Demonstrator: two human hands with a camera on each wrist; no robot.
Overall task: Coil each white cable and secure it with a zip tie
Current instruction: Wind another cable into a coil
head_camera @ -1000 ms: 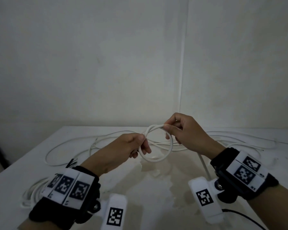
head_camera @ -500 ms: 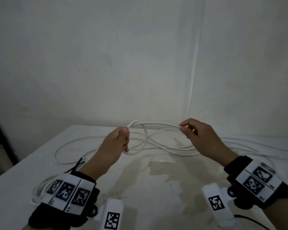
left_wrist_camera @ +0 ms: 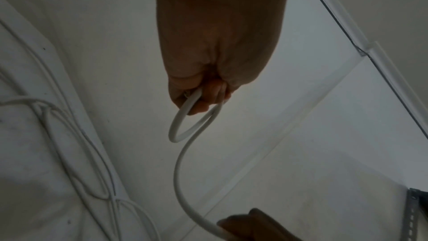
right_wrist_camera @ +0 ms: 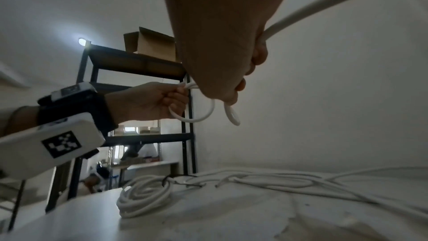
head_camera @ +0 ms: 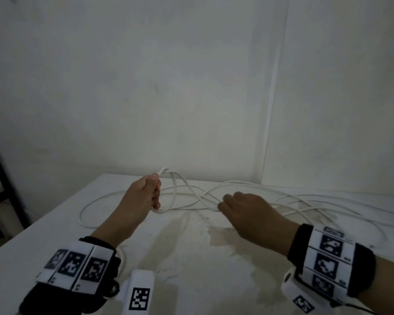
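My left hand (head_camera: 155, 193) is raised above the white table (head_camera: 55, 235) and grips a small loop of the white cable (head_camera: 175, 196). In the left wrist view its curled fingers (left_wrist_camera: 197, 98) close round the loop (left_wrist_camera: 183, 125). The same cable runs to my right hand (head_camera: 224, 204), which is lower and closes round the cable (right_wrist_camera: 301, 12) further along. Loose lengths of the cable (head_camera: 305, 201) sprawl over the back of the table. A finished coil (right_wrist_camera: 143, 195) bound with a black zip tie (right_wrist_camera: 167, 180) lies on the table's left side.
White walls meet in a corner behind the table. A dark metal shelf (right_wrist_camera: 139, 65) carrying a cardboard box (right_wrist_camera: 150, 43) stands left of the table. Part of the table's near middle (head_camera: 191, 258) is stained.
My hands have drawn apart. The left hand keeps the loop and has lifted slightly; the right hand has slid along the cable and dropped to the right, toward the table.
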